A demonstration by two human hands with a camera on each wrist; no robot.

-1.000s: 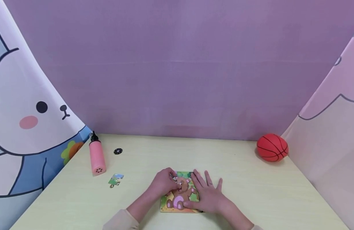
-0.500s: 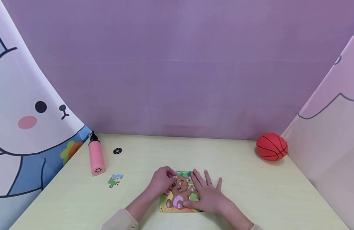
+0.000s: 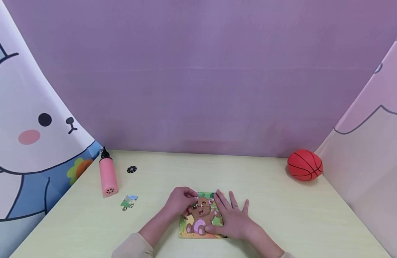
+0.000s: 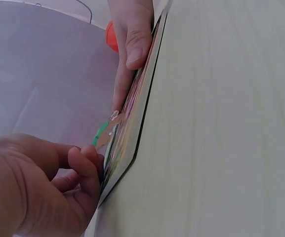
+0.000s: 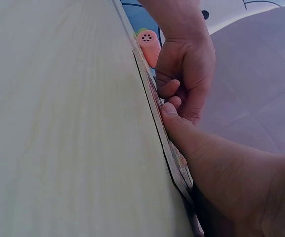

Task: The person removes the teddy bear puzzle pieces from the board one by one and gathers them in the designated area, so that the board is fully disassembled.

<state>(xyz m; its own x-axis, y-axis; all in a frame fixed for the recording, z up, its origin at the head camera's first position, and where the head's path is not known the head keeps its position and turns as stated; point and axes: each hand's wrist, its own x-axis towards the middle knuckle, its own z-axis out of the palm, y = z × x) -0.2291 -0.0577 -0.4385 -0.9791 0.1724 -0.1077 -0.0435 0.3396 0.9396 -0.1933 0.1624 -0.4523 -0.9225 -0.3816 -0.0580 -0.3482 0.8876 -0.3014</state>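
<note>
A bear jigsaw puzzle (image 3: 201, 226) in a thin square tray lies near the table's front. At its upper left, my left hand (image 3: 180, 201) pinches a puzzle piece with thumb and fingers. In the left wrist view that puzzle piece (image 4: 101, 136), green and brown, stands tilted up from the picture; its gripped edge is hidden behind the fingers. My right hand (image 3: 234, 219) rests flat on the puzzle's right side with fingers spread, its thumb across the lower part near the bear's foot. The right hand covers much of the puzzle's right edge.
A loose puzzle piece (image 3: 129, 202) lies to the left of the hands. Behind it are a black round chip (image 3: 131, 169) and a pink hand pump (image 3: 108, 176). A red toy basketball (image 3: 305, 165) sits at the back right, by the cloth wall.
My left hand has drawn slightly left, its thumb sliding off the bear's face, so more of the face shows. The right hand stays in place.
</note>
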